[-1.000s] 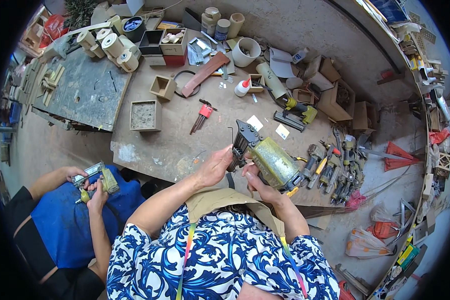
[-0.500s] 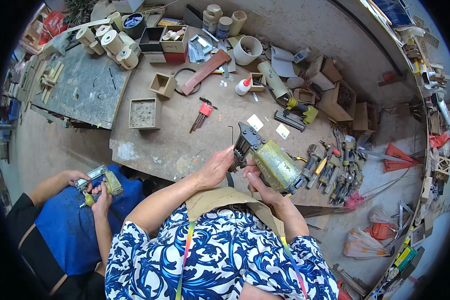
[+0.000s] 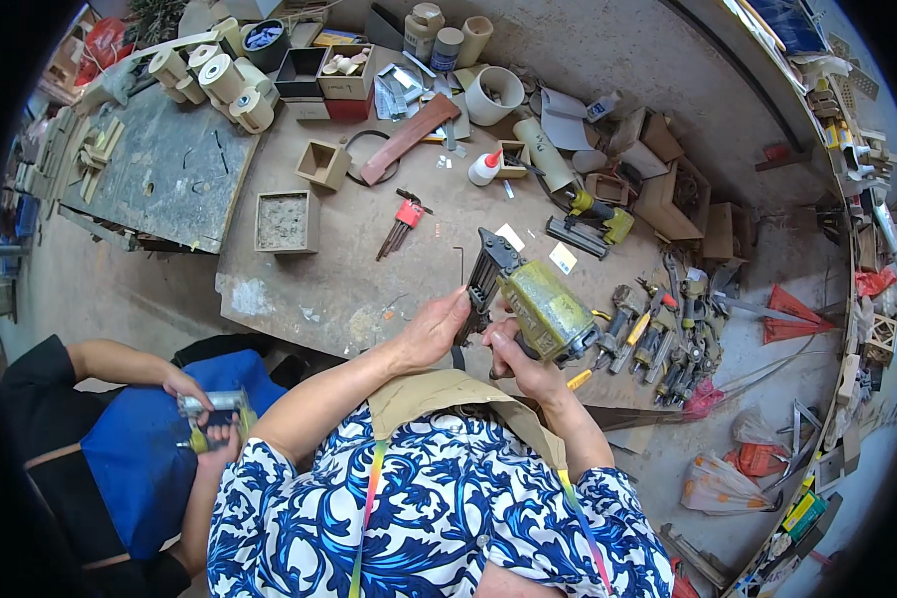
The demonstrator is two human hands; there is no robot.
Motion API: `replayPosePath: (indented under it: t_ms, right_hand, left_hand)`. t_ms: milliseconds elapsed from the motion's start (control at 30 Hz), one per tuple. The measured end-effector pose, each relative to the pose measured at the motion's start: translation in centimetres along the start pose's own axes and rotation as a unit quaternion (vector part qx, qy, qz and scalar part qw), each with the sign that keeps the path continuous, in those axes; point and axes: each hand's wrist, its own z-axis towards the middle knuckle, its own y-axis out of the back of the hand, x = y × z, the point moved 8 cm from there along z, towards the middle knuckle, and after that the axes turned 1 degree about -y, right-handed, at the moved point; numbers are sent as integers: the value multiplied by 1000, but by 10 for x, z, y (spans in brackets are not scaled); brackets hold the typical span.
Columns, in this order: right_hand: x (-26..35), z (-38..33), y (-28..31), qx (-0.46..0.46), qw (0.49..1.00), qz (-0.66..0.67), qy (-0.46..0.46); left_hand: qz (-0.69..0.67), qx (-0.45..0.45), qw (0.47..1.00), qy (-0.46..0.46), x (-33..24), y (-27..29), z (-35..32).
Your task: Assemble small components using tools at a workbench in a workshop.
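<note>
Both my hands hold a worn yellow-green nail gun (image 3: 546, 311) above the front of the workbench, its dark nose pointing up and away from me. My left hand (image 3: 437, 327) is closed round the dark magazine side near the nose. A thin L-shaped hex key (image 3: 459, 265) shows just beyond my left thumb; whether I grip it or it lies on the bench, I cannot tell. Under the body, my right hand (image 3: 520, 361) has its fingers curled at the handle. A yellow handle (image 3: 579, 379) shows beside my right wrist, its other end hidden.
A red-holder hex key set (image 3: 405, 224) lies ahead, near a square wooden box (image 3: 287, 221) and a glue bottle (image 3: 484, 168). Another nail gun (image 3: 598, 219) and several air tools (image 3: 658, 339) lie right. At left, a co-worker in a blue apron (image 3: 149, 448) holds a similar tool.
The nail gun has turned slightly in my hands, its rear end rising and shifting left. My right fingers have closed more. The yellow handle has come into sight. The co-worker's hands and tool have moved lower and right.
</note>
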Motion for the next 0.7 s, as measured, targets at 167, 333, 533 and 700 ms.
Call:
replayPosePath:
  t_ms: [167,333,533,700]
  right_hand:
    - [2,3,1,-5,1000,24,20]
    - [4,4,1,-12,998,54,33]
    - [0,7,8,-11,999,43,23]
    - [-1,9,8,-16,999,44,-10]
  left_hand:
    - [7,4,1000,26,8,-1,2]
    - [-1,5,1000,25,11,-2,1]
    - [-32,-26,999,0,9,-3,2]
    - [-38,-37,999,9,7,-2,2]
